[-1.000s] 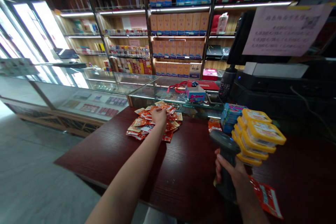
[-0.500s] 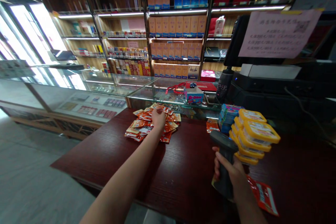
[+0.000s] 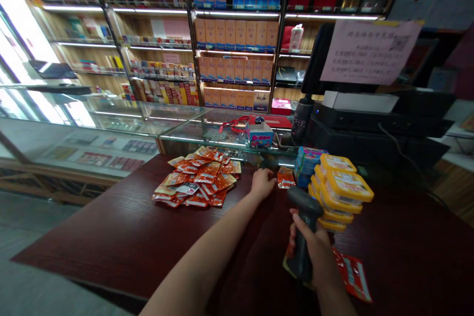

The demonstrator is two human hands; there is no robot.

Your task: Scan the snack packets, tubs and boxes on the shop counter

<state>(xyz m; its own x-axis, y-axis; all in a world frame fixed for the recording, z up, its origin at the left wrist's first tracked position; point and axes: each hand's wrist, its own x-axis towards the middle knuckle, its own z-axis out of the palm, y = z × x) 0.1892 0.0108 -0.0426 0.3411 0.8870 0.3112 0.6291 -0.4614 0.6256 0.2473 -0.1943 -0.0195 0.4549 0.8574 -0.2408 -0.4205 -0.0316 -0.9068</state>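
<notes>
My right hand [image 3: 314, 252] is wrapped around the handle of a dark grey handheld barcode scanner [image 3: 305, 207]. A pale yellowish edge [image 3: 290, 261] shows beside the scanner's handle; what it belongs to is mostly hidden. My left hand [image 3: 263, 183] is low over the table, its fingers loosely bent and slightly apart, with nothing visible in them. Just right of its fingertips lies a small orange-red snack packet [image 3: 286, 178]. To the left spreads a heap of similar snack packets [image 3: 198, 177]. Another red packet [image 3: 352, 275] lies by my right wrist.
Stacked yellow-lidded tubs [image 3: 338, 192] stand behind the scanner, beside a stack of blue packs [image 3: 309, 165]. A glass display counter [image 3: 207, 143] with a small open box [image 3: 260, 136] borders the dark wooden table [image 3: 122, 237]. Till equipment [image 3: 366, 121] is at back right.
My left hand has left the heap of packets and moved right, beside the single packet. The view has turned slightly right. My right hand keeps hold of the scanner.
</notes>
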